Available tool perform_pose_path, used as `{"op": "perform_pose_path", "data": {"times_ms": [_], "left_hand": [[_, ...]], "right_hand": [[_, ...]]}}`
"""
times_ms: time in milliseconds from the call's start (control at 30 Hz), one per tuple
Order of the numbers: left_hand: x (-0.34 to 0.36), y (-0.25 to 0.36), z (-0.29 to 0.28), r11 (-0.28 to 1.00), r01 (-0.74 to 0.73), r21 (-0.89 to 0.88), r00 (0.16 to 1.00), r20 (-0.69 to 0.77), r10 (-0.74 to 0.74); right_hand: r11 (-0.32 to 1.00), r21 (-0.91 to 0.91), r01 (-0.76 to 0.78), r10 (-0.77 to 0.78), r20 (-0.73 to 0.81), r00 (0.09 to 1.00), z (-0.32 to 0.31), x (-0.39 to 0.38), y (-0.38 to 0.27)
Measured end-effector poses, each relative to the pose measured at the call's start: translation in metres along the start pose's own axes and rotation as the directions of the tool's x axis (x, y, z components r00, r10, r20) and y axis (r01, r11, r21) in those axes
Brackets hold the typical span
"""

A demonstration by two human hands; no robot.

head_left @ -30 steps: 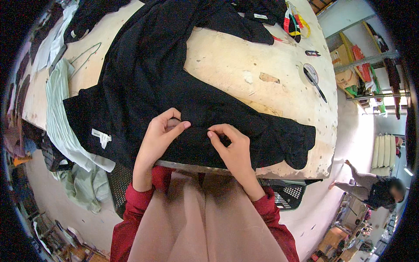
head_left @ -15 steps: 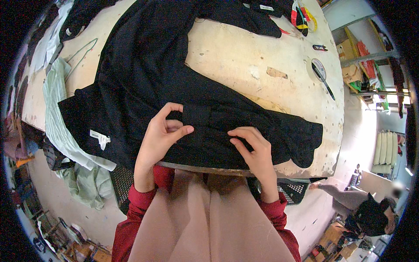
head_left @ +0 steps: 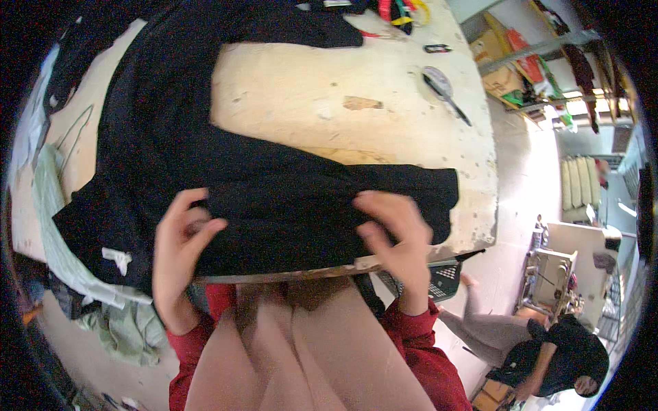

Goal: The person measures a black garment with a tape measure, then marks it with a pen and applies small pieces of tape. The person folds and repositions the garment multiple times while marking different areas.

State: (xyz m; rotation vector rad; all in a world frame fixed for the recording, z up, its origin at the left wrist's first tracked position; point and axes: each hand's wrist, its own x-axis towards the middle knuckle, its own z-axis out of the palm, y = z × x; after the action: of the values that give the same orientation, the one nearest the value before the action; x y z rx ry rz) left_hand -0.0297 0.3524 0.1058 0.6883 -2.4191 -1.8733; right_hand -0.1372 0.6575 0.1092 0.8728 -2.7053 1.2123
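Two bare hands on one black garment (head_left: 274, 198), which lies spread over a pale worn worktable (head_left: 301, 96) and reaches its near edge at 6 o'clock.

- Left hand (head_left: 177, 257): at 7 o'clock, fingers curled over the garment's lower fold, thumb laid against the cloth; a narrow pinch holding the fabric.
- Right hand (head_left: 394, 236): at 5 o'clock, fingers bent down onto the same fold, near the garment's right end; it presses the cloth, but whether it pinches cannot be told.
- Red sleeves (head_left: 418, 356): both forearms, entering from the lower edge.
- White label (head_left: 115, 259): on the garment's left part, at 8 o'clock, just beside the left hand.
- Pale green cloth (head_left: 62, 233): hangs off the table's left edge, at 9 o'clock.
- Scissors (head_left: 445, 92): on bare tabletop at 1 o'clock, well apart from the garment.
- Coloured clutter (head_left: 401, 10): at 12 o'clock, far table edge; items too small to tell.
- Another person (head_left: 548, 356): at 4 o'clock, on the floor beyond the table, in dark top.
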Motion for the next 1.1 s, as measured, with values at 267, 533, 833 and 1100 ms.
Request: {"op": "perform_pose_path", "data": {"times_ms": [267,533,833,1100], "left_hand": [[0.032,0.052,-0.051,0.456,-0.019,0.89,0.449,-0.4,0.799],[0.105,0.007,0.03,0.482,-0.552,0.681,0.774,0.203,0.6],[0.098,0.002,-0.01,0.429,-0.485,0.762,0.846,0.285,0.451],[0.095,0.086,0.166,0.357,-0.915,0.187,0.388,0.647,0.656]], "right_hand": [[0.679,0.237,-0.695,0.733,-0.167,0.659,-0.088,0.011,0.115],[0.738,0.667,-0.104,0.479,-0.41,0.776,-0.089,-0.017,0.106],[0.801,0.031,-0.597,0.555,-0.41,0.724,-0.054,-0.006,0.092],[0.775,0.095,-0.625,0.618,-0.322,0.717,-0.058,-0.008,0.107]]}}
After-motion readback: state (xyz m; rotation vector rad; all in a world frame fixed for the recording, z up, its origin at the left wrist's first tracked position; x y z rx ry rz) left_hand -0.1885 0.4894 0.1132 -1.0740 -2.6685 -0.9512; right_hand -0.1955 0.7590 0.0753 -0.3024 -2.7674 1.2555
